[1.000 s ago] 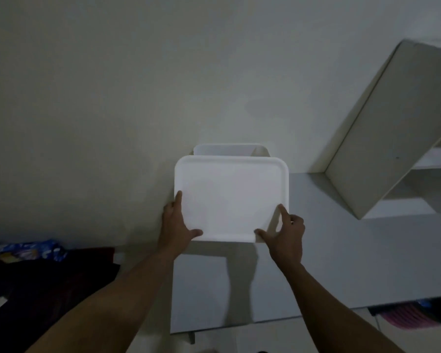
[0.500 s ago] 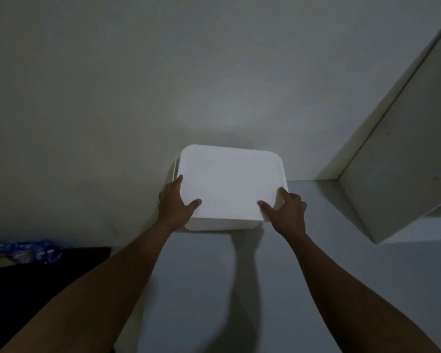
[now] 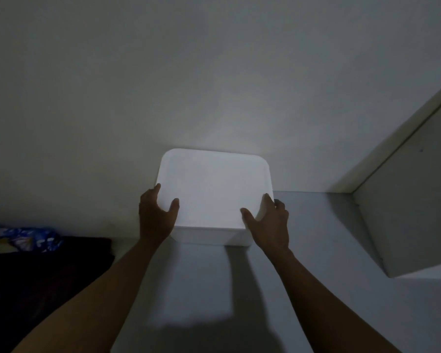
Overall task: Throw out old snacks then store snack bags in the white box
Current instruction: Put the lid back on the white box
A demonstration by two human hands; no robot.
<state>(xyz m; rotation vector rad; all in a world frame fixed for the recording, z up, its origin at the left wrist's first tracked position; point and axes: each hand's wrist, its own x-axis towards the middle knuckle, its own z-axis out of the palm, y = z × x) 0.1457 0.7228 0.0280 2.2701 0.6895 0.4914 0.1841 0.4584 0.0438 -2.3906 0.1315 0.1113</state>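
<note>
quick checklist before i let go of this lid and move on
1. Lid covers the box, no gap along the front: ok.
2. Lid seated all round: cannot tell, the back seam is out of sight.
3. Left hand and right hand grip the lid's near corners: ok.
4. Box rests flat on the table: ok.
5. Contents: cannot tell, the lid hides them.
6. Blue packet at far left, outside the box: cannot tell whether it belongs inside.
</note>
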